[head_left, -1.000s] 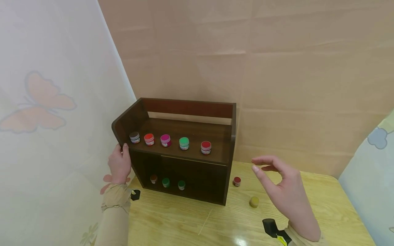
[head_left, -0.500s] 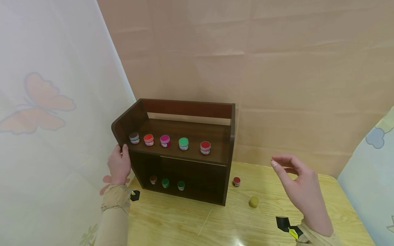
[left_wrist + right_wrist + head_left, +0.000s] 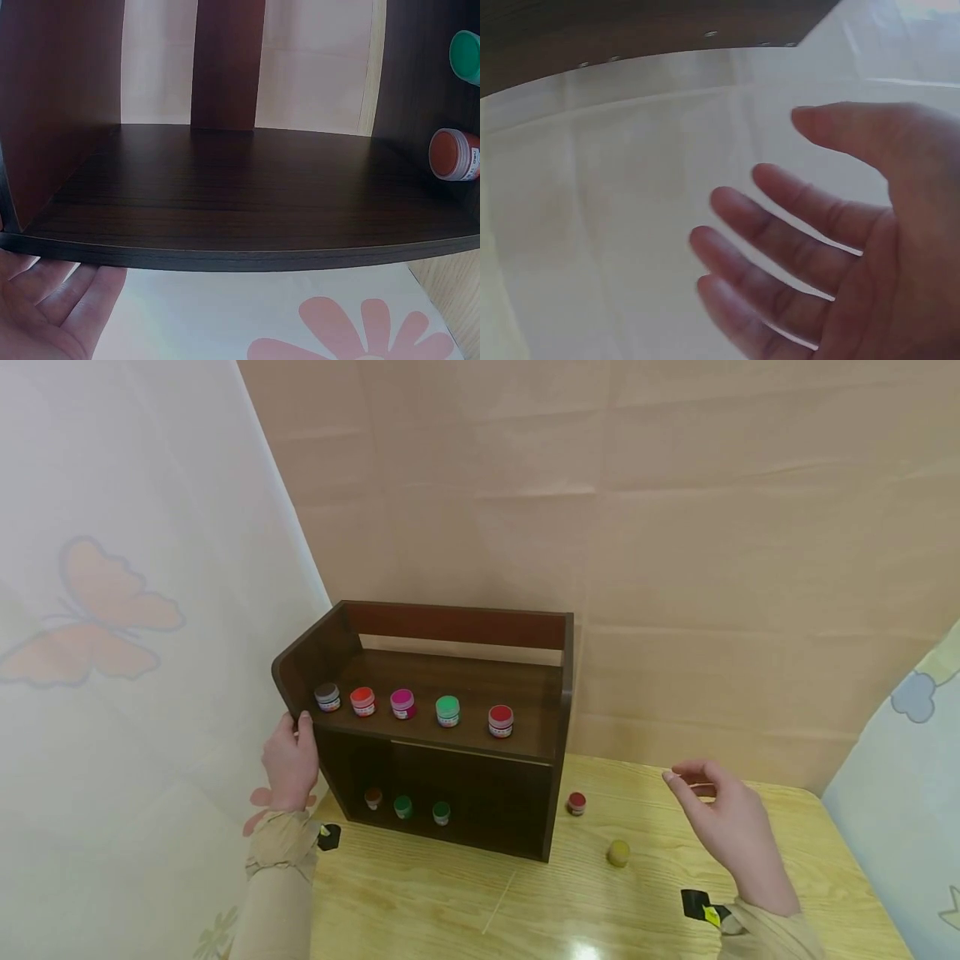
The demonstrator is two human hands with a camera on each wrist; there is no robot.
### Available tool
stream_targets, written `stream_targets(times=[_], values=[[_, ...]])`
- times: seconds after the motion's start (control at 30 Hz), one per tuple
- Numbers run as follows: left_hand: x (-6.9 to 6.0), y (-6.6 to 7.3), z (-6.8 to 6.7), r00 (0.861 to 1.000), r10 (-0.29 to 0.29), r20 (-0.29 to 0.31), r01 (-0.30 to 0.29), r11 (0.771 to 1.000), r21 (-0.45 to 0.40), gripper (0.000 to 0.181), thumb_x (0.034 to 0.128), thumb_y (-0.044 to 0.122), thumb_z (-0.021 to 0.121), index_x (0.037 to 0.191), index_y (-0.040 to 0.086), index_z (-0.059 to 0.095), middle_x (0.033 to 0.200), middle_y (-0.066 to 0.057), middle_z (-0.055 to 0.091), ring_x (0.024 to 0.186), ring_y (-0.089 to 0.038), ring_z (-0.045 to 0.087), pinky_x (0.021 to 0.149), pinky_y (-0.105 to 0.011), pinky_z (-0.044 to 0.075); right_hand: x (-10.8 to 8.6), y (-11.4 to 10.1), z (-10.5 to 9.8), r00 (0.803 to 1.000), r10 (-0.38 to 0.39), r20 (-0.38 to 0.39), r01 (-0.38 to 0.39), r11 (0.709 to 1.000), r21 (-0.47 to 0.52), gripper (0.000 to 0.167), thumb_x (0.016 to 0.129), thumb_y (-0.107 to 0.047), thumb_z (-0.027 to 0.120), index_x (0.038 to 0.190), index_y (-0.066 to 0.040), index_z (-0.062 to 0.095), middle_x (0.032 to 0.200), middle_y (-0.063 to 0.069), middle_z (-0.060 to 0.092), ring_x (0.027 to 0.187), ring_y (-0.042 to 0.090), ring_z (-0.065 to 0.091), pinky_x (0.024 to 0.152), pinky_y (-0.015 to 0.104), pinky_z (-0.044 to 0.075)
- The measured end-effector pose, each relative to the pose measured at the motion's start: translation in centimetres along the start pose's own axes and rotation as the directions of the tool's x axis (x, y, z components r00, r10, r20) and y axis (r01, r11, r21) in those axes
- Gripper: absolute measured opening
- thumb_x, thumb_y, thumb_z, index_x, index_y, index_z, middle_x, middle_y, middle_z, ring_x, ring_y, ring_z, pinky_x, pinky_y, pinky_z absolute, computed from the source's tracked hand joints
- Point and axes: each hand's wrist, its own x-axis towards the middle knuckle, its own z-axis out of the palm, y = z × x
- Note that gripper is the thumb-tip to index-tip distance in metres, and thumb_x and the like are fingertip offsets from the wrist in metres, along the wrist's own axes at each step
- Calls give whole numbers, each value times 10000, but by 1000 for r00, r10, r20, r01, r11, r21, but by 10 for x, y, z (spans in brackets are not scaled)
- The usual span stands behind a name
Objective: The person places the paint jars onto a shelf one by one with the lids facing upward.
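Observation:
My left hand [image 3: 291, 758] holds the left side panel of a dark brown two-tier shelf [image 3: 480, 672], thumb at its front edge and fingers along the outside. In the left wrist view the fingers [image 3: 67, 296] show past that panel's edge. Small paint jars line the upper tier: dark brown [image 3: 327, 697], orange-red [image 3: 363, 702], magenta [image 3: 402, 703], green [image 3: 447, 711] and red [image 3: 501, 721]. Below stand a brownish-orange jar [image 3: 373, 798] and two green ones, one of them a green jar [image 3: 402, 807]. Right of the shelf, my right hand [image 3: 727, 827] hovers with relaxed fingers, holding nothing.
On the wooden table [image 3: 555, 906], a dark red jar [image 3: 577, 803] and a yellow jar [image 3: 618, 853] sit between the shelf and my right hand. Patterned white cloth [image 3: 165, 760] hangs at the left, tan sheeting [image 3: 720, 568] behind.
My right hand has moved away to the right from the shelf, then dropped slightly. The left hand and jars look the same.

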Motion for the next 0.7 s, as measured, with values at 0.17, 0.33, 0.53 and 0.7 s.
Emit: stream_targets(times=[0.17, 0.33, 0.53, 0.7], values=[[-1, 1, -1, 1000, -10, 9, 10, 1000, 0, 407, 1093, 337, 396, 920, 2, 551, 768, -212, 583, 738, -405, 574, 648, -461, 412, 0, 16, 15, 992, 41, 119, -35, 998, -50, 468, 1035, -460, 561, 1210, -35, 647, 1102, 117, 697, 983, 354, 689, 752, 509, 526], [0, 0, 0, 1000, -14, 6, 14, 1000, -1, 410, 1092, 343, 396, 921, 2, 547, 799, -230, 602, 772, -420, 582, 669, -476, 412, -1, 31, 35, 975, 89, 204, -82, 996, -43, 529, 1018, -505, 571, 1217, -21, 653, 1072, 80, 691, 956, 314, 699, 760, 485, 537], [1, -1, 2, 1000, -4, 7, 4, 1000, 0, 422, 1093, 361, 384, 936, 6, 552, 768, -209, 576, 736, -400, 562, 638, -463, 403, 0, 47, 58, 943, 122, 309, -103, 992, -75, 612, 1004, -494, 602, 1267, 58, 602, 1192, 222, 650, 1003, 385, 662, 782, 522, 535], [0, -2, 2, 1000, -6, -3, 6, 1000, -1, 413, 1090, 348, 395, 915, 3, 541, 834, -249, 623, 799, -440, 598, 685, -513, 423, 2, 59, 77, 921, 125, 368, -94, 990, -103, 610, 1002, -439, 622, 1266, 109, 574, 1222, 300, 623, 1088, 491, 604, 842, 599, 506]])
